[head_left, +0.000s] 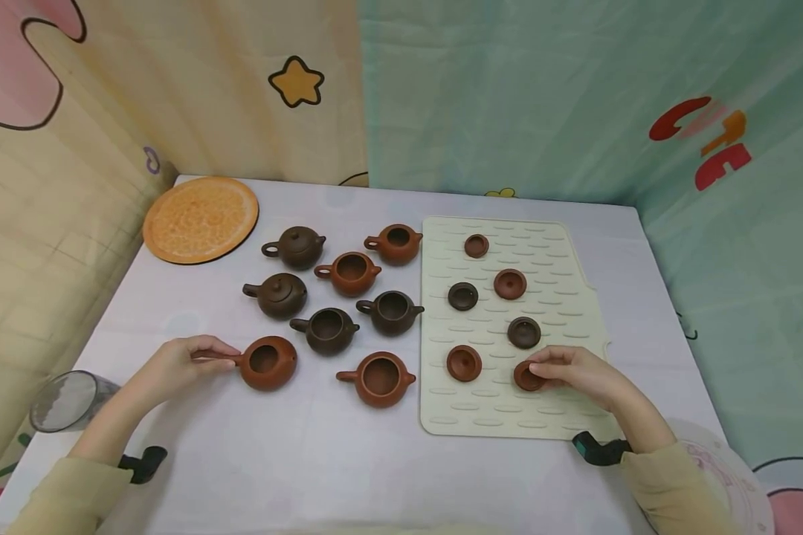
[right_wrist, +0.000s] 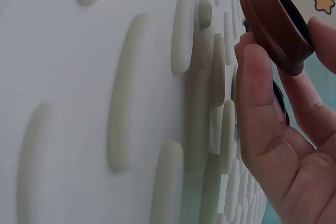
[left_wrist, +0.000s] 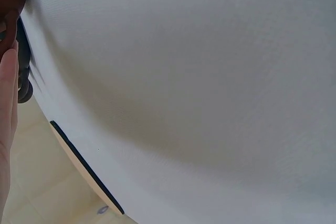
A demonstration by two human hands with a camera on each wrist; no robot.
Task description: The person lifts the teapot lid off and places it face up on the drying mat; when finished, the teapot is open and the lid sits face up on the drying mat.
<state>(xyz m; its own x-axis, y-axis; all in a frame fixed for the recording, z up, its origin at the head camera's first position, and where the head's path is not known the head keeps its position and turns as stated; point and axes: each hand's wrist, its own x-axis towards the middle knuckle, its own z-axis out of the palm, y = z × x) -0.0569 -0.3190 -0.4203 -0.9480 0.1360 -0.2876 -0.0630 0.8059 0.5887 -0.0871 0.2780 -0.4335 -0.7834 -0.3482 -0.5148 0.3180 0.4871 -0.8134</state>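
the left hand [head_left: 189,360] reaches in from the near left, fingers pinched on the handle [head_left: 238,360] of a reddish teapot [head_left: 277,374]; whether the pot touches the white table [head_left: 274,461] is hard to tell. the right hand [head_left: 578,371] hovers over the cream mat [head_left: 495,416], thumb and fingertips gripping a small reddish lid [head_left: 526,378].

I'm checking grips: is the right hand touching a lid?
Touching. The right wrist view shows the right hand pinching a reddish-brown lid by its edges.
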